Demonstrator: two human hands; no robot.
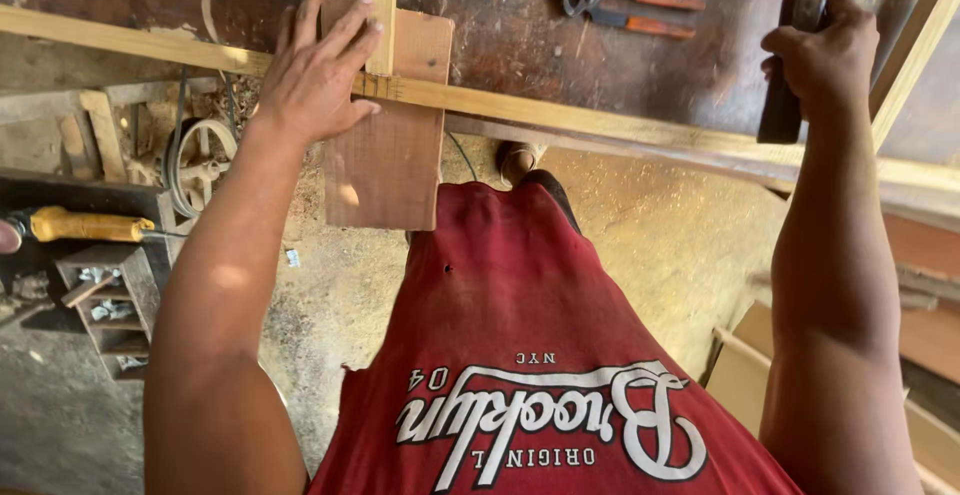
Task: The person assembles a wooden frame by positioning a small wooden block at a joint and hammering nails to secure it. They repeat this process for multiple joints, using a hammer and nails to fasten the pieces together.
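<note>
The left hand (pixel 318 70) lies flat and spread in the upper left of the frame. Its palm presses down where a long pale wood strip (pixel 560 115) crosses a shorter upright strip (pixel 381 15), over a reddish-brown board (pixel 385 165) that juts off the edge of the dark work surface (pixel 500 25). This grip is open: the fingers are fanned and hold nothing, only bearing down, with the fingertips touching the upright strip just above the crossing.

The long strip runs from the upper left edge of the frame down toward the right edge, so its long axis lies nearly across the picture with a slight downward tilt to the right. The joint sits right under the left hand and well to the left of the right hand (pixel 825 55). The right hand is raised in the upper right corner, closed around the dark handle of a hammer (pixel 790 75) whose head is cut off by the top edge of the frame. From that grip the crossing lies to the left and a little lower; the left hand is by far the nearer to it.

The left arm reaches forward, nearly straight, from the lower left. The right forearm rises almost vertically along the right side, wrist cocked.

A pair of orange-handled pliers (pixel 630 10) lies on the surface between the two hands, touching neither. A yellow-handled tool (pixel 85 225) rests at the left edge, above a small wooden rack.
</note>
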